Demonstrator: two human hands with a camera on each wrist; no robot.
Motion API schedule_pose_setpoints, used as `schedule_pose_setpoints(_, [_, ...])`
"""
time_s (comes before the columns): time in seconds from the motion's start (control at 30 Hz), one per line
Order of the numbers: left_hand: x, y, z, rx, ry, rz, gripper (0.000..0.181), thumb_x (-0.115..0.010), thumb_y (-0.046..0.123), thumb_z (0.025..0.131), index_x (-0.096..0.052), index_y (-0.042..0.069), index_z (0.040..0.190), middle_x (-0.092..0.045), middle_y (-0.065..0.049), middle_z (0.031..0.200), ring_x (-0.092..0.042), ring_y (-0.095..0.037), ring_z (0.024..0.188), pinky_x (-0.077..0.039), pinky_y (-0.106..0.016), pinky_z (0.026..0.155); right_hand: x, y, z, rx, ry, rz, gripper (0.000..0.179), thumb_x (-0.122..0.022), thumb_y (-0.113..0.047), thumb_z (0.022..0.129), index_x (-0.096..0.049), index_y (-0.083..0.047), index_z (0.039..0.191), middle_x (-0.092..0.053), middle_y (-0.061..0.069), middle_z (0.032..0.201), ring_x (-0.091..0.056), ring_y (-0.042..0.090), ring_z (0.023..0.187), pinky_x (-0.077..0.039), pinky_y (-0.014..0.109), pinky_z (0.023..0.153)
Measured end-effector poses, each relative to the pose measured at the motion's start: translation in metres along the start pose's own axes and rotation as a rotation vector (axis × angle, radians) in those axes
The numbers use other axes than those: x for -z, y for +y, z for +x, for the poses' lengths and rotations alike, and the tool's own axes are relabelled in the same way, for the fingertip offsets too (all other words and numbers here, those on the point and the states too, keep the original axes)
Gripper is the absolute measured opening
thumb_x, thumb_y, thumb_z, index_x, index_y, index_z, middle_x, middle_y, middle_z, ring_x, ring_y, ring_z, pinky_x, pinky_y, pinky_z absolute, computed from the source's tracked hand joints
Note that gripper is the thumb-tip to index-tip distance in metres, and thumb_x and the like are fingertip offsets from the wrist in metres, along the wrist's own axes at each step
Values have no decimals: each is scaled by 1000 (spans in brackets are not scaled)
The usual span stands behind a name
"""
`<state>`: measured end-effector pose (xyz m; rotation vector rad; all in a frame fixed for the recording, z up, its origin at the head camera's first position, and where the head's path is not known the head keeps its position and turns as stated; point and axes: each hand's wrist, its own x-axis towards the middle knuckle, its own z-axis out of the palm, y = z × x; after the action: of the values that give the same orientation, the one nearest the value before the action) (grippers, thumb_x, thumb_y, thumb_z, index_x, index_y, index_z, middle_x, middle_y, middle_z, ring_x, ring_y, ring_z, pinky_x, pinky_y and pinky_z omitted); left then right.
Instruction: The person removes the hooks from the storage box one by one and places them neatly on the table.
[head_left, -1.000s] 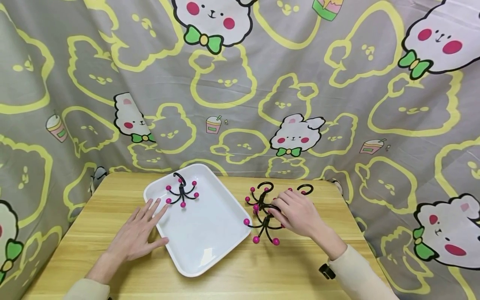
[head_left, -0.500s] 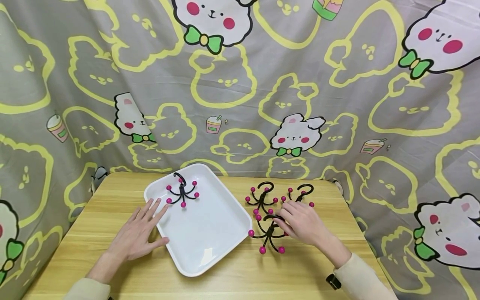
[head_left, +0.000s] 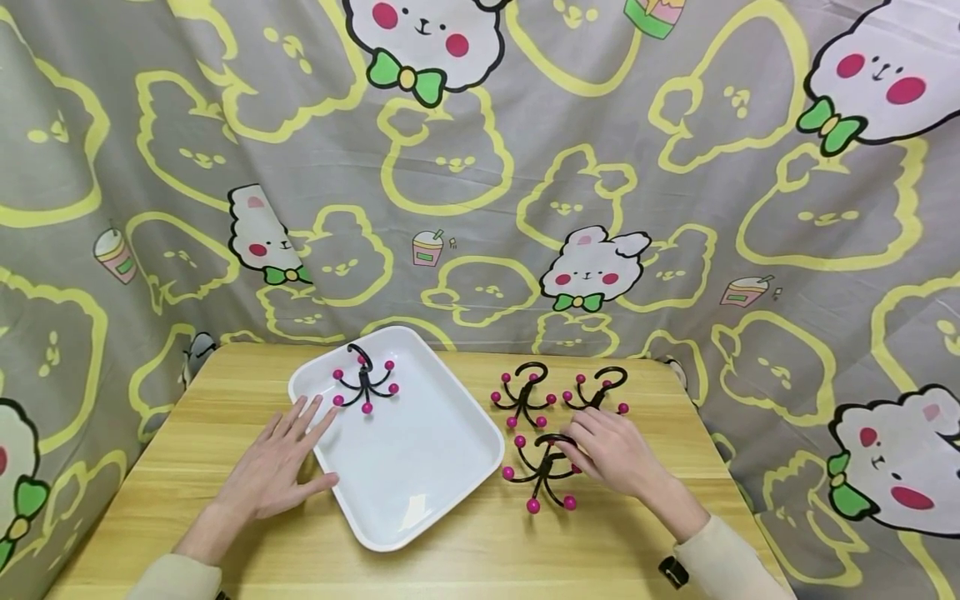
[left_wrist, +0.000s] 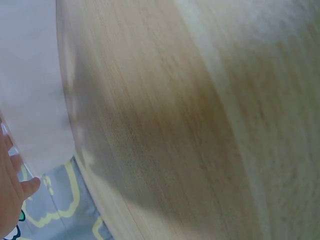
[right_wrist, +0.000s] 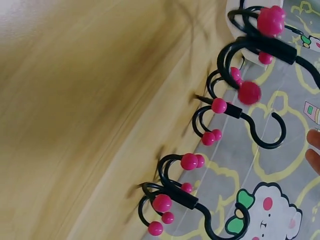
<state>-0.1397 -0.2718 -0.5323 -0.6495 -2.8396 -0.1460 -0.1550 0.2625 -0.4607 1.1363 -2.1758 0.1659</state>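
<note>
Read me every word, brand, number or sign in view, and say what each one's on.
None readable: no lettering shows on the hooks, tray or table.
Curtain: cartoon prints only, no words I can make out.
Black piece by the right sleeve: too small to read any marks.

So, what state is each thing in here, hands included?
White rectangular tray: open side up.
Black many-armed rack with pink ball tips, inside tray: upright.
Matching rear-left rack: upright on wooden table.
Matching rear-right rack: upright on the table.
Matching front rack: held; whether lifted is unclear.
Left hand: fingers spread at tray's edge.
Right hand: pinching front rack.
</note>
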Motion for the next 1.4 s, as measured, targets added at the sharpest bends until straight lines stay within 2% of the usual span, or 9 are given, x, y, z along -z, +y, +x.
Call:
schedule_pose_setpoints(0.13, [0, 0, 0, -1, 7, -1, 100, -71, 68, 86, -41, 13, 163, -35, -21, 171, -33, -45, 157, -37, -69, 120, -1, 1, -3, 2, -28, 3, 20, -64, -33, 103, -72, -16, 95, -68, -5, 84, -64, 11, 72, -56, 26, 60])
schedule_pose_setpoints(0.3, [-1, 1, 0, 1, -1, -2, 100, -70, 69, 86, -40, 13, 163, -35, -21, 171, -32, -45, 158, -36, -69, 121, -7, 3, -8, 5, -33, 5, 14, -72, -30, 96, -71, -16, 95, -67, -5, 84, -63, 11, 72, -56, 27, 60])
schedule_pose_setpoints(0.43, [0, 1, 0, 2, 1, -6, 100, -70, 68, 86, -40, 13, 163, -36, -21, 170, -32, -45, 158, -36, -69, 121, -12, 4, -12, 5, -37, 1, 15, -72, -31, 95, -72, -16, 95, -69, -4, 84, -65, 12, 73, -58, 28, 63])
schedule_pose_setpoints(0.57, [0, 1, 0, -5, 21, -6, 99, -71, 68, 86, -41, 13, 163, -37, -22, 169, -33, -44, 157, -38, -70, 119, -16, 3, -14, -4, -58, -7, 28, -57, -38, 107, -73, -17, 97, -71, -4, 87, -68, 12, 76, -60, 29, 66])
schedule_pose_setpoints(0.67, [0, 2, 0, -6, 23, -2, 99, -71, 68, 86, -41, 13, 163, -37, -22, 170, -34, -45, 157, -39, -70, 119, -18, 1, -16, -8, -68, -4, 34, -50, -40, 110, -73, -18, 98, -72, -5, 87, -68, 12, 77, -60, 29, 67])
schedule_pose_setpoints(0.93, [2, 2, 0, 1, 5, -2, 99, -69, 69, 86, -41, 12, 163, -36, -21, 170, -33, -46, 157, -38, -69, 120, -23, -2, -15, -11, -75, -8, 35, -51, -42, 110, -72, -18, 95, -70, -4, 86, -68, 13, 77, -61, 32, 68])
schedule_pose_setpoints(1.2, [2, 2, 0, -2, 18, -2, 100, -70, 69, 86, -40, 13, 163, -37, -21, 170, -34, -45, 157, -38, -69, 120, -26, -2, -13, 9, -83, -1, 19, -68, -37, 100, -72, -18, 97, -71, -5, 87, -67, 12, 78, -59, 28, 66])
schedule_pose_setpoints(1.4, [1, 1, -1, -11, 33, 5, 100, -70, 69, 85, -39, 14, 164, -38, -21, 169, -35, -44, 156, -40, -69, 118, -27, -3, -13, -3, -101, -8, 30, -56, -41, 107, -72, -19, 96, -70, -5, 87, -67, 11, 78, -58, 27, 66])
